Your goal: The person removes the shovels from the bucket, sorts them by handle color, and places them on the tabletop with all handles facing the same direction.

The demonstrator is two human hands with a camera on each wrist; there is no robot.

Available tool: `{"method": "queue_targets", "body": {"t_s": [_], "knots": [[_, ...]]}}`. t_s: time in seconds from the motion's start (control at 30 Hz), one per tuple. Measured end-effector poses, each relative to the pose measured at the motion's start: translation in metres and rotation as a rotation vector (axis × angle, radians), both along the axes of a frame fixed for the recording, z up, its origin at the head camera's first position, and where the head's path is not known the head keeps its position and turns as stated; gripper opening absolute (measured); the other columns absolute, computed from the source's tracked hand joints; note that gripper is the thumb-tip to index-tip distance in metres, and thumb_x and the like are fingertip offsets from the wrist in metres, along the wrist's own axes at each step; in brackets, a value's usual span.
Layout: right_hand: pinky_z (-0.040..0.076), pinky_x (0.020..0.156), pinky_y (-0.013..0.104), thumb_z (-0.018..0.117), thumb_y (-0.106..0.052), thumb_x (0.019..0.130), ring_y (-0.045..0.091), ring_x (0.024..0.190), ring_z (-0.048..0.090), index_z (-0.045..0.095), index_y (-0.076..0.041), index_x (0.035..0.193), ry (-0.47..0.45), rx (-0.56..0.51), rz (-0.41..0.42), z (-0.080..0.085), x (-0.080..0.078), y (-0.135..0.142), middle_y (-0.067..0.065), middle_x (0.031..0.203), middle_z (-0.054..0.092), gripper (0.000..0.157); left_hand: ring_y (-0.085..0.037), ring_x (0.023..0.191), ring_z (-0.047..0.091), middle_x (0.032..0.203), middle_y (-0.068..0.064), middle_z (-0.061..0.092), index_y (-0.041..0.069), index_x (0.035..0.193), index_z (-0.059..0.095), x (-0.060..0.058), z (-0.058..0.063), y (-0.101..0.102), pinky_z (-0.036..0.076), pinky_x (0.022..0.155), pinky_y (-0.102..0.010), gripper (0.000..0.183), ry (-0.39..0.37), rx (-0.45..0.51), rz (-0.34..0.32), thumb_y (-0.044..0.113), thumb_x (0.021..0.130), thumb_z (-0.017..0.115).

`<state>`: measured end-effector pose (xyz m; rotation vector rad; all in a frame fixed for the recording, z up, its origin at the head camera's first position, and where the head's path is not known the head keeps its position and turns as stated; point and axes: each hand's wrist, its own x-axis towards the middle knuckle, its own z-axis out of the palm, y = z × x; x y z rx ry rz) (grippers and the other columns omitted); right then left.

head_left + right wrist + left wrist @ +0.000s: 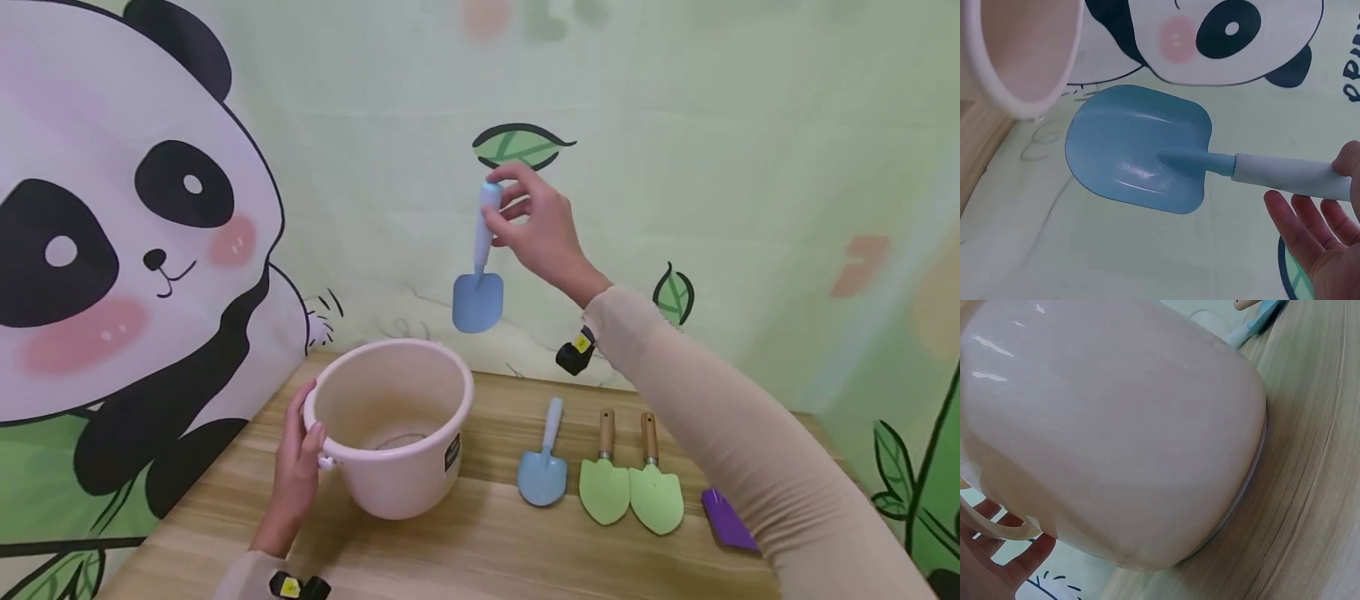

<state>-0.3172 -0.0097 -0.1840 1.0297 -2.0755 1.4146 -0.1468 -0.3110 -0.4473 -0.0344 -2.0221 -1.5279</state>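
Note:
My right hand (536,221) holds a small blue shovel (477,302) by its pale handle, blade down, in the air above and to the right of the bucket. In the right wrist view the thumb and fingers are about the handle (1291,177), and the blade (1138,150) is bare. At the left side of the pale pink bucket (405,479), my left hand (295,475) grips the rim. The bucket stands upright on the table, and its visible inside holds no tools. The left wrist view shows the bucket wall (1122,425) close up, with the left fingers (1032,556) at the rim.
On the wooden table (495,558), right of the bucket, lie another blue shovel (542,479) and two green shovels with wooden handles, the left one (604,492) beside the right one (657,500). A purple object (727,521) is partly behind the right sleeve. A panda-print cloth (375,167) hangs behind.

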Motion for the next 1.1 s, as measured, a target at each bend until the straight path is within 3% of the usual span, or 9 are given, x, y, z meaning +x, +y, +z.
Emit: {"method": "queue_targets", "body": {"t_s": [0.27,0.7,1.1], "knots": [[0.061,0.067,0.032,0.071,-0.019,0.097,0.020,0.087,0.071,0.059,-0.016,0.130,-0.046,0.019,-0.096,-0.008,-0.012,0.025,0.008,0.104,0.065,0.035,-0.029,0.140,0.040,0.162,-0.002,0.032,0.025,0.161,0.028,-0.003,0.004,0.002,0.037,0.102,-0.014,0.056,-0.010,-0.006,-0.016,0.021,0.107,0.040],[0.062,0.070,0.043,0.071,-0.018,0.097,0.028,0.089,0.071,0.059,-0.012,0.131,-0.133,0.013,-0.119,-0.036,-0.025,0.045,0.013,0.105,0.065,0.037,-0.028,0.138,0.041,0.162,-0.003,0.033,0.024,0.161,0.029,-0.003,0.003,0.004,0.039,0.101,-0.013,0.056,-0.007,0.013,-0.026,0.021,0.106,0.040],[0.061,0.064,0.033,0.071,-0.019,0.098,0.030,0.089,0.071,0.058,-0.014,0.132,-0.197,0.004,-0.124,-0.070,-0.036,0.052,0.013,0.105,0.063,0.037,-0.026,0.136,0.042,0.161,-0.002,0.033,0.025,0.162,0.029,-0.004,0.003,0.004,0.039,0.101,-0.014,0.056,-0.010,0.018,-0.021,0.020,0.107,0.040]]}}
